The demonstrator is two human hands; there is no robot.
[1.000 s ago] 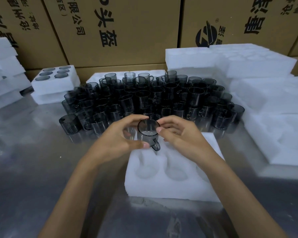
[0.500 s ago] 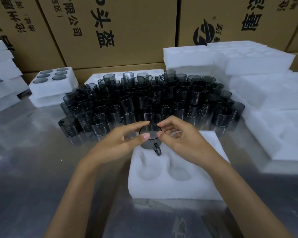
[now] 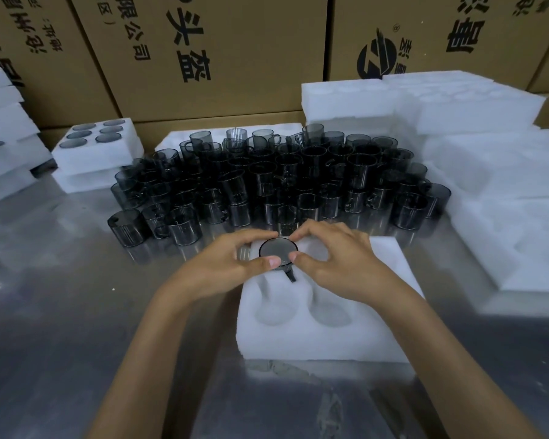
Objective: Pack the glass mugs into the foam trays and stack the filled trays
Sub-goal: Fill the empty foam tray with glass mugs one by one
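Observation:
A smoky grey glass mug (image 3: 278,251) sits sunk in the far left pocket of a white foam tray (image 3: 324,337) in front of me, its handle pointing toward me. My left hand (image 3: 235,264) pinches the mug's rim from the left, and my right hand (image 3: 336,261) pinches it from the right. Two near pockets of the tray are bare. Behind the tray stands a big cluster of loose grey mugs (image 3: 282,182) on the metal table.
A filled foam tray (image 3: 95,144) rests on another tray at the back left. Stacks of foam trays (image 3: 441,103) lie at the back right and along the right side, more foam at the far left. Cardboard boxes (image 3: 203,52) form a wall behind.
Both hands lowered the mug from above the tray down into the far left pocket, so only its rim and handle now show.

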